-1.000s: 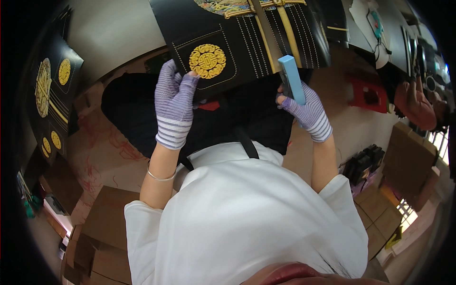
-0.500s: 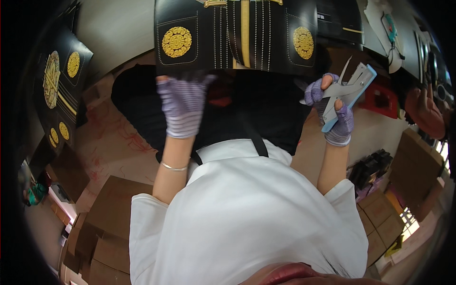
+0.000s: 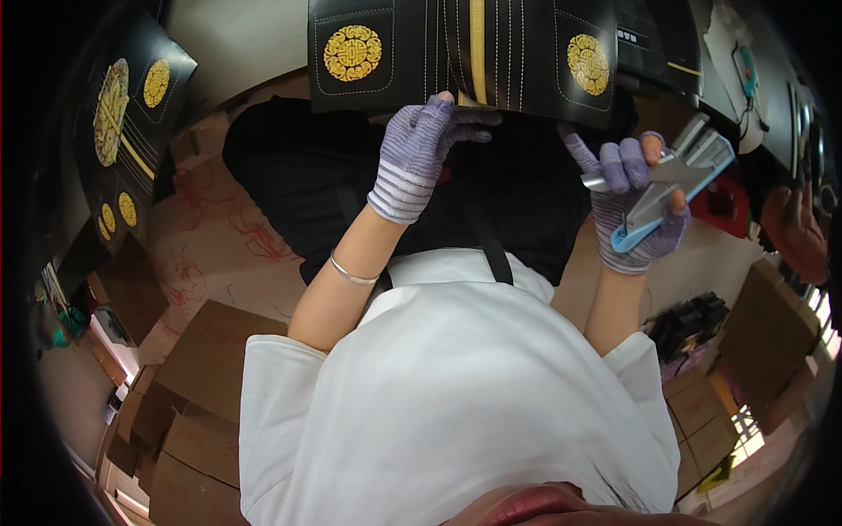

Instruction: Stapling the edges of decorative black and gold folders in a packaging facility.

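Observation:
A glossy black printed sheet (image 3: 526, 66) with gold round medallions, white stitch-like lines and a gold stripe lies across the table edge in front of me. My left hand (image 3: 421, 145), in a purple striped fingerless glove, pinches its near edge beside the gold stripe, thumb on top, the other fingers partly beneath. In my right hand (image 3: 636, 188), gloved alike, is a grey and light-blue plier stapler (image 3: 680, 171), its jaw end tilted up and to the right. That hand's index finger reaches out toward the sheet's near right edge; I cannot tell whether it touches.
At the left stands another black and gold printed piece (image 3: 132, 131). Brown cardboard boxes (image 3: 206, 368) sit on the floor at lower left, with more boxes (image 3: 702, 416) at the right. Red scraps are strewn on the floor (image 3: 237, 254). Someone else's arm (image 3: 794, 223) shows at far right.
My left hand has moved right and forward from the sheet's left part to its near edge by the stripe. My right index finger has stretched out, and the stapler has tilted further right.

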A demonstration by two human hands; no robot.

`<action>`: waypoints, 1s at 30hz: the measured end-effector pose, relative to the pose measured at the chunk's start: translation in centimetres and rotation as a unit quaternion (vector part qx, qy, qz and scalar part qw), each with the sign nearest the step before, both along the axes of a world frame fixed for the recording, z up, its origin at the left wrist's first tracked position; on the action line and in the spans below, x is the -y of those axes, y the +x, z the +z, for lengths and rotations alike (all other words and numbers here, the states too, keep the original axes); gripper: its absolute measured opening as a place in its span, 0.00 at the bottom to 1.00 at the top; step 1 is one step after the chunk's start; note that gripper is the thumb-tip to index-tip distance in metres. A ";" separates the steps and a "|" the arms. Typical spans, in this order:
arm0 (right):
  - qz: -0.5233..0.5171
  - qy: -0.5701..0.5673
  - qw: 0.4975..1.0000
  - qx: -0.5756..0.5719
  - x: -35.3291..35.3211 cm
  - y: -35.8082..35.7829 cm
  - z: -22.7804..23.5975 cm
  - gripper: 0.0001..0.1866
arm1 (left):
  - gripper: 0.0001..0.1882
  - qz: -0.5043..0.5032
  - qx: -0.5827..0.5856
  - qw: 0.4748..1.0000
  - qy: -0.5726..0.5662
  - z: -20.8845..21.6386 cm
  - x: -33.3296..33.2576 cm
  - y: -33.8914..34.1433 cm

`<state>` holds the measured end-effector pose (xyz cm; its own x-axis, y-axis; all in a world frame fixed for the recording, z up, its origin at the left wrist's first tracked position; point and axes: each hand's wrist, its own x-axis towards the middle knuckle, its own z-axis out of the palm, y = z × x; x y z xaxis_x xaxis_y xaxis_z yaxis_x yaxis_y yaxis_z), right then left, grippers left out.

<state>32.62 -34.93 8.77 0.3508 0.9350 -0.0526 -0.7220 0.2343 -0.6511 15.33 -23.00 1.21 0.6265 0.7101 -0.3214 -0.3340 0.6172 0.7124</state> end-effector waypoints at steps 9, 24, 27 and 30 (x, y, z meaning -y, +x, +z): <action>-0.020 0.134 0.983 -0.124 -1.5 0.1 0.9 0.21 | 0.19 -0.009 -0.018 0.999 0.028 0.0 0.0 0.1; -0.005 -0.365 0.888 0.278 3.4 1.3 -2.4 0.19 | 0.19 -0.025 -0.012 0.999 -0.046 1.7 0.2 2.4; 0.004 -0.345 0.901 0.263 3.0 1.2 -3.4 0.16 | 0.19 -0.019 -0.028 0.999 -0.036 2.0 0.5 2.5; 0.024 -0.369 0.880 0.298 1.8 -0.1 -2.8 0.12 | 0.17 -0.007 -0.056 0.997 -0.044 1.9 0.8 2.5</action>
